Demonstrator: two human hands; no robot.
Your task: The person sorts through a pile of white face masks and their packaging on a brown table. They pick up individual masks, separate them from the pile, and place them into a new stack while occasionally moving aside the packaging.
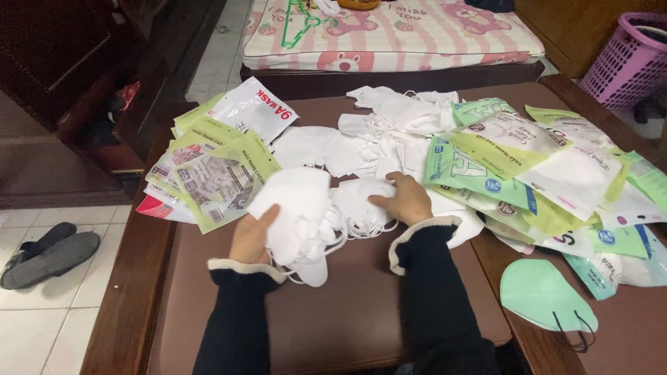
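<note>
My left hand (251,238) grips a stack of white face masks (295,208) from below, ear loops dangling under it. My right hand (403,200) rests palm down on another white mask (358,198) just to the right of the stack, fingers curled over it. More loose white masks (389,125) are strewn behind them on the brown padded bench (333,326). Both arms wear black sleeves with cream cuffs.
Green and white mask packets are piled at left (208,173) and at right (528,173). A mint green mask (542,295) lies on the wooden table (625,333). A pink striped cushion (389,35), a purple basket (629,59) and grey slippers (48,257) surround the bench.
</note>
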